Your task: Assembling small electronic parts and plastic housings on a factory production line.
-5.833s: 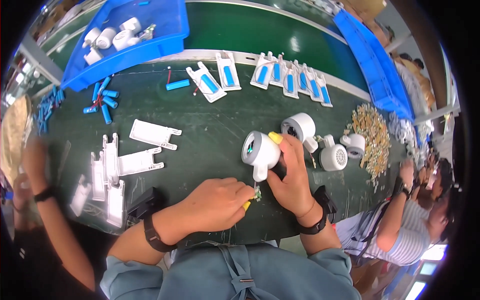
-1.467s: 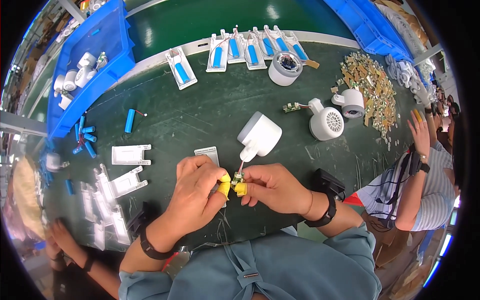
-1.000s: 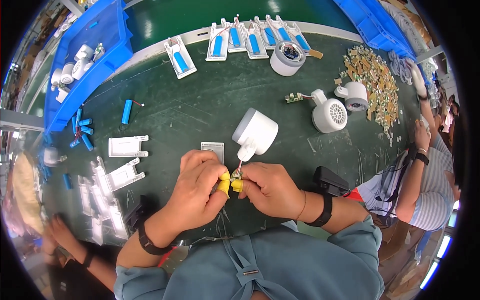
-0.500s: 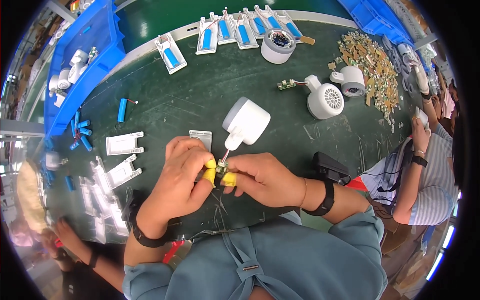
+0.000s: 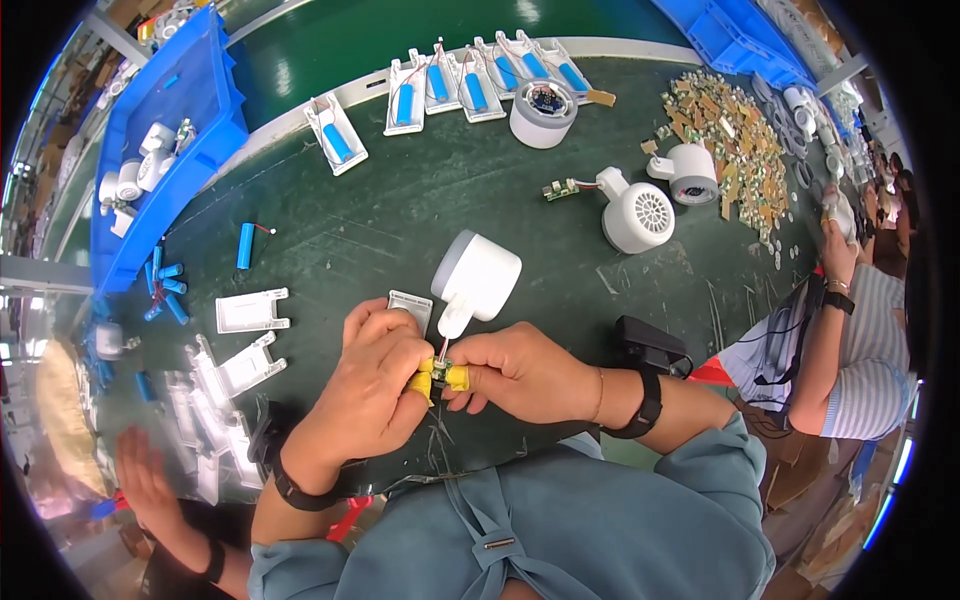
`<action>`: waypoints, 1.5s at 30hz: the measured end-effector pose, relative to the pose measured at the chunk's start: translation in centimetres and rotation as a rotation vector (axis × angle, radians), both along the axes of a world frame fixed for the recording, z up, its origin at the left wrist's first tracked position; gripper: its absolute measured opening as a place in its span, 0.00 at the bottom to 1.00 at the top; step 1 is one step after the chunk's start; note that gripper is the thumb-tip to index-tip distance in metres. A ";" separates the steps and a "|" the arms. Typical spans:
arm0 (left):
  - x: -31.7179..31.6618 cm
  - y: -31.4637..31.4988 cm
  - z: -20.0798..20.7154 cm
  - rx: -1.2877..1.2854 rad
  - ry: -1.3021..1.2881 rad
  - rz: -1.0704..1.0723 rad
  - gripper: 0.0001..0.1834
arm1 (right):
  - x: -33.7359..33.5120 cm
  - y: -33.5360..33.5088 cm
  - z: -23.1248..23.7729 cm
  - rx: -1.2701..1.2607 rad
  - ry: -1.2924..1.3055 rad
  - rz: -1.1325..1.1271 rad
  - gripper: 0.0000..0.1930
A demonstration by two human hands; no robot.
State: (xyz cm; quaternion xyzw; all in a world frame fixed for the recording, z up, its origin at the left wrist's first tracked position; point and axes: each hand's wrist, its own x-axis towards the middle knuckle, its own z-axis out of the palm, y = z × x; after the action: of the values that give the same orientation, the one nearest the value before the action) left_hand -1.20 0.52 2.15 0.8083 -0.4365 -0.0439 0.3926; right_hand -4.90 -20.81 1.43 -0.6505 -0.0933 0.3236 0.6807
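My left hand and my right hand meet near the table's front edge, yellow wraps on their fingertips. Both pinch a small green circuit board between them; the fingers cover most of it. Thin wires run from the board up to the neck of a white fan head with a grey rim, which lies on its side just beyond my hands. Behind the fingers of my left hand rests a white casing piece, partly hidden.
White casings with blue batteries line the back. Further fan heads and a heap of small boards lie right, beside a black adapter. Empty casings, loose batteries and a blue bin are left. Co-workers' arms flank the table.
The fingertips of my right hand have closed in on the board, against those of my left. The view has shifted slightly. At the lower left, a co-worker's hand has moved.
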 end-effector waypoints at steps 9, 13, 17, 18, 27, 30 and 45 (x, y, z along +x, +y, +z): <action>-1.4 -0.7 0.2 0.061 -0.130 0.101 0.10 | -0.5 -2.6 2.6 -0.462 -0.967 -0.305 0.16; -2.2 -0.6 -0.5 0.038 -0.153 0.071 0.12 | 1.5 -1.2 3.6 -0.761 -1.120 -0.231 0.35; -3.4 -0.4 -1.2 0.066 -0.185 0.084 0.09 | 1.8 -1.4 1.7 -0.663 -0.763 -0.149 0.40; -3.4 -0.4 -1.0 0.053 -0.177 0.086 0.09 | 1.9 -1.7 1.6 -0.643 -0.777 -0.108 0.41; -3.4 -0.3 -0.8 0.078 -0.148 0.067 0.10 | 1.7 -1.5 -0.6 -0.175 -0.434 -0.284 0.40; -2.9 -0.2 0.0 -0.165 0.009 0.064 0.11 | 1.5 -1.6 -0.4 -0.170 -0.378 -0.361 0.42; -2.9 14.5 11.0 -0.513 0.213 0.988 0.11 | 1.2 -2.2 0.2 -0.376 -0.690 -0.290 0.30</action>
State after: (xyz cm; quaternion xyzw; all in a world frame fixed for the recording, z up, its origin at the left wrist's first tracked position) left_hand -4.13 15.01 13.14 0.7865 0.0389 0.1711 0.5921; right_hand -3.74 -22.97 1.65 -0.8401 -0.1629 -0.0011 0.5174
